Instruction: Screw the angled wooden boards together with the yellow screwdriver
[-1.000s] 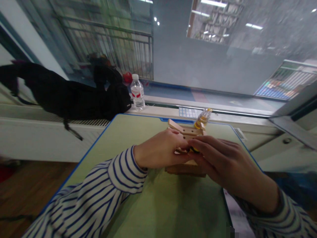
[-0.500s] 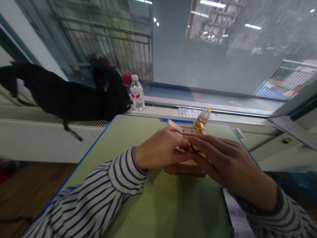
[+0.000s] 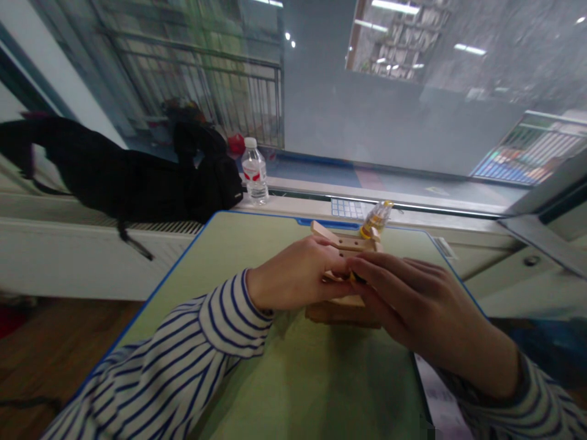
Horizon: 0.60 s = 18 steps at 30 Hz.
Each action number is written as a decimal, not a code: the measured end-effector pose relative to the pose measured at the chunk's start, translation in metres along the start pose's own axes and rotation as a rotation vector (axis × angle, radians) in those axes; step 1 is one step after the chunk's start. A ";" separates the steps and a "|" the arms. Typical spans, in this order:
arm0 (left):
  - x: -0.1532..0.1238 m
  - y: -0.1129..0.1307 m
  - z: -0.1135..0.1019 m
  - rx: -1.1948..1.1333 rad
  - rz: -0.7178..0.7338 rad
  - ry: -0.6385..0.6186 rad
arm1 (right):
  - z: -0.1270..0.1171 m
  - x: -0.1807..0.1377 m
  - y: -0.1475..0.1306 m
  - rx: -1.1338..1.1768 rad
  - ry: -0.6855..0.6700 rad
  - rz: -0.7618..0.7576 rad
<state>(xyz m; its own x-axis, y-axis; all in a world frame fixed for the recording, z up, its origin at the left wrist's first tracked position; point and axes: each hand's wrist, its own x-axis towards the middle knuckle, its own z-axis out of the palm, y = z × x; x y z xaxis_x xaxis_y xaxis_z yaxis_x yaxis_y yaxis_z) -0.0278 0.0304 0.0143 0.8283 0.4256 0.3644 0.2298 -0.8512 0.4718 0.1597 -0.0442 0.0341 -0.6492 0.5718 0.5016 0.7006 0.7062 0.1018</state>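
A small light-wood assembly (image 3: 351, 243) with drilled holes and upright side pieces stands on a darker wooden block (image 3: 342, 315) on the green tabletop. My left hand (image 3: 302, 272) reaches in from the left with its fingers closed at the front of the assembly; what they grip is hidden. From the right, my right hand (image 3: 417, 299) pinches a small yellow-and-black thing (image 3: 355, 277) between thumb and fingers. Mostly covered, its kind does not show. The fingertips of both hands meet around it.
Behind the assembly is a clear bottle with a yellow cap (image 3: 376, 220). A water bottle (image 3: 255, 174) and a black bag (image 3: 151, 183) rest on the window ledge. A blue edge (image 3: 183, 253) borders the table. A dark-edged flat device (image 3: 440, 391) lies under my right forearm.
My right hand's fingers have shifted slightly and closed further over the yellow-and-black thing, so less of it shows. My left hand and the wooden assembly stay nearly in place.
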 end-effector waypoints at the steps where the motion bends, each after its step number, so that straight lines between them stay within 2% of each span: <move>1: 0.000 0.000 0.000 -0.002 0.004 -0.002 | 0.000 0.000 -0.001 -0.008 0.004 -0.005; 14: 0.000 -0.005 0.000 -0.058 0.046 -0.060 | 0.001 0.000 -0.004 -0.025 -0.017 0.006; 18: -0.001 -0.002 -0.001 -0.033 0.023 -0.024 | 0.000 0.000 -0.003 -0.010 -0.004 -0.002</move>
<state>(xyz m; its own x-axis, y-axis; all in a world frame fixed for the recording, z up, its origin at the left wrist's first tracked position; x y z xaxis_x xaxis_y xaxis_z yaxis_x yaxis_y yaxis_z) -0.0293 0.0323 0.0141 0.8455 0.3979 0.3562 0.1939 -0.8502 0.4895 0.1575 -0.0463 0.0342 -0.6519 0.5717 0.4982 0.7022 0.7032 0.1119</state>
